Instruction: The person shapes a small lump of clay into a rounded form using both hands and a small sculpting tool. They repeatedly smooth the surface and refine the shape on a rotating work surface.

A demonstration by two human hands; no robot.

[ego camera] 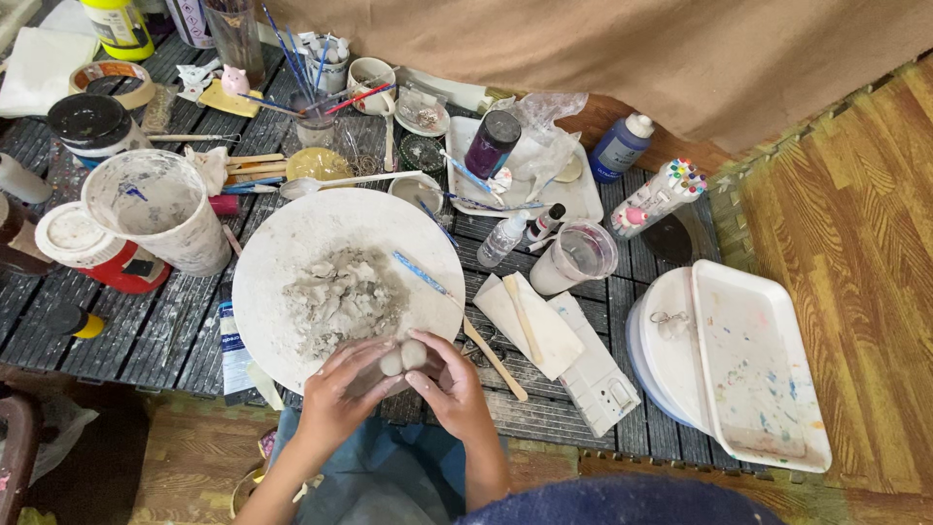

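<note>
Pinching a clay lump point(401, 358), both hands point(389, 384) work over a slatted table point(146, 335) (cluttered) beside wood flooring point(855, 224).

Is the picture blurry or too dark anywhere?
In the head view, soft even light; the round white board and clay lump between the left hand and right hand look clear. The lower left corner under the table is dim, and the edges bend slightly.

A: Where does the clay point(342, 299) lie?
B: On the round board point(292, 243), behind both hands; bucket point(160, 209) left of the board.
A: And right?
B: Cup point(575, 258), then tray point(753, 365).
</note>
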